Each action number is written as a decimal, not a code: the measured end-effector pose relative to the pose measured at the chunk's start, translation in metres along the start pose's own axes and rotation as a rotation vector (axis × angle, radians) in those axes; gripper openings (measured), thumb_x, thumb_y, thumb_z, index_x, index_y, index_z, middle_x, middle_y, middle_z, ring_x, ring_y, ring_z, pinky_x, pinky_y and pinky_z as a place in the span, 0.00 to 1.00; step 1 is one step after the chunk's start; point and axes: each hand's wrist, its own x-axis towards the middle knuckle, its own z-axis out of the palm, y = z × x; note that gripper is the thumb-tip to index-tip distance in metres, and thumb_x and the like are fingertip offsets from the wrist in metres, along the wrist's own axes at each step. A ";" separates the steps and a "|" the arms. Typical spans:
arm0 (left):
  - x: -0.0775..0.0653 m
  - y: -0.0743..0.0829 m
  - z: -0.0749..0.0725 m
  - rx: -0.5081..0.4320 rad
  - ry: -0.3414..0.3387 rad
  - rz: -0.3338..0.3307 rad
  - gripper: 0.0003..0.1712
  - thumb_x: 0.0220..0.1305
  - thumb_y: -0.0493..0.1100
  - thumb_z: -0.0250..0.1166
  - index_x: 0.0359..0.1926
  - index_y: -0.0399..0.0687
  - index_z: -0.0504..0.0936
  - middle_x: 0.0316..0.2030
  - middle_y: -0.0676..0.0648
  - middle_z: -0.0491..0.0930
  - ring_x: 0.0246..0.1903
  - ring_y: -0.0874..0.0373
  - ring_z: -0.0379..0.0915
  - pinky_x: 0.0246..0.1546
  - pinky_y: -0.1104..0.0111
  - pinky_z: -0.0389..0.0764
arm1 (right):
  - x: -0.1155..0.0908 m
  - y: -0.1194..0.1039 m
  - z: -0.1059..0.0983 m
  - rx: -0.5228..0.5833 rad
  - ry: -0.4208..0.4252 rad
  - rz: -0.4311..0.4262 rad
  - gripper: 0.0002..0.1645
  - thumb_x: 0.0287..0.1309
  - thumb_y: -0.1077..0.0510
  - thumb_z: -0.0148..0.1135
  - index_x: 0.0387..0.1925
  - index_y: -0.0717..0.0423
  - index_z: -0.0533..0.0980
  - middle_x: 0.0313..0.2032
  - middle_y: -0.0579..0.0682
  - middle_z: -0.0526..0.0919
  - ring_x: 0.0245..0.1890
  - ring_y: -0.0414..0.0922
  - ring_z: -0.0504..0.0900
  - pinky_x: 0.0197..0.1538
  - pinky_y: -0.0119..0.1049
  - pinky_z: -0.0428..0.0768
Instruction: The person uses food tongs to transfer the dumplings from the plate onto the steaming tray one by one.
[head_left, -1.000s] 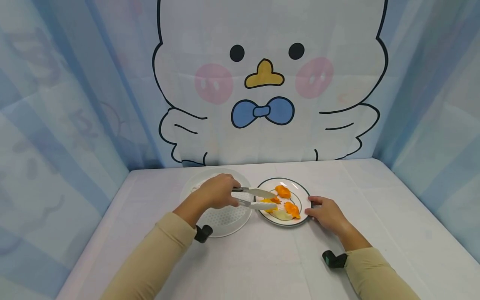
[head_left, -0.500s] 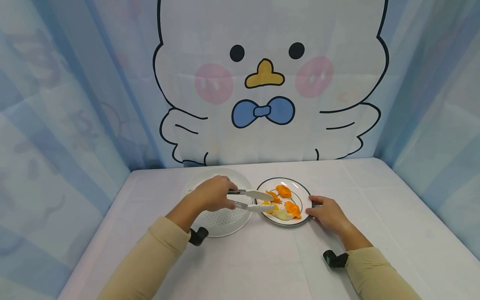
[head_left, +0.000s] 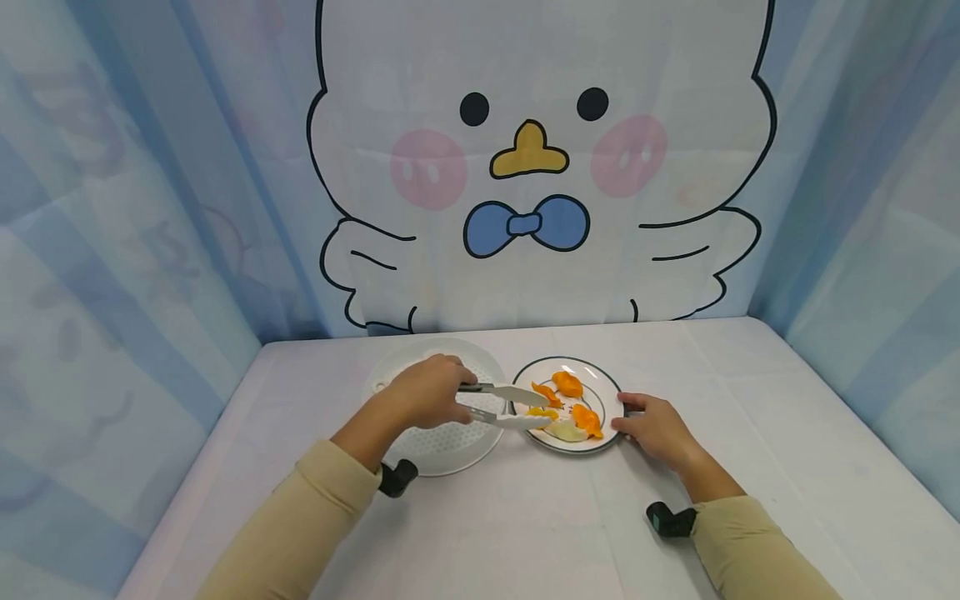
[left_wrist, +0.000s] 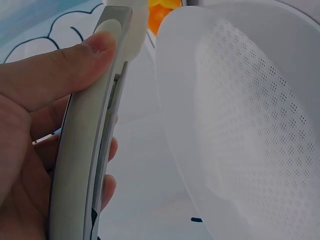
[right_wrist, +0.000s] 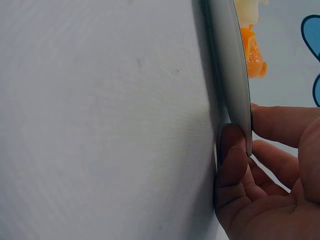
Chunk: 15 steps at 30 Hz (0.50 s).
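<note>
My left hand (head_left: 427, 392) holds a pair of tongs (head_left: 517, 395); the thumb lies along one arm in the left wrist view, with fingers behind. The pale tong tips stand apart over the left side of a white plate (head_left: 606, 398) with a dark rim line. On the plate are several curved orange pieces of food (head_left: 568, 384), a yellow piece (head_left: 542, 414) partly behind the tongs, and a pale piece (head_left: 567, 431). My right hand (head_left: 654, 427) pinches the plate's right rim, thumb on top and fingers underneath, as the right wrist view shows.
A white perforated basket (head_left: 450, 450) stands left of the plate, under my left hand, which covers part of it. Both rest on a white-covered table (head_left: 517, 533). Behind hangs a cloth printed with a cartoon bird (head_left: 525, 283), and blue curtains (head_left: 150, 250) flank the sides.
My left hand and the tongs have shifted slightly left, showing more of an orange piece on the plate. The right hand still holds the rim in the same place.
</note>
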 end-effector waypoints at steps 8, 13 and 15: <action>0.001 0.007 0.004 0.041 0.005 -0.016 0.28 0.56 0.48 0.78 0.57 0.49 0.84 0.49 0.50 0.80 0.46 0.56 0.74 0.48 0.61 0.78 | 0.000 0.001 0.000 -0.001 0.002 0.004 0.39 0.64 0.55 0.64 0.71 0.67 0.63 0.68 0.70 0.64 0.60 0.63 0.66 0.66 0.58 0.65; 0.003 0.008 0.007 0.037 0.017 -0.010 0.26 0.56 0.48 0.77 0.56 0.50 0.85 0.47 0.51 0.80 0.44 0.57 0.74 0.48 0.62 0.78 | 0.000 0.000 0.001 0.002 0.001 0.005 0.39 0.64 0.56 0.64 0.71 0.67 0.63 0.68 0.69 0.64 0.61 0.63 0.65 0.66 0.59 0.63; 0.003 0.007 0.007 0.028 0.024 0.001 0.25 0.57 0.47 0.77 0.55 0.49 0.85 0.46 0.51 0.81 0.43 0.57 0.74 0.48 0.62 0.78 | 0.000 0.000 0.001 0.003 0.003 0.005 0.38 0.64 0.56 0.64 0.71 0.66 0.63 0.68 0.69 0.64 0.63 0.63 0.65 0.67 0.59 0.62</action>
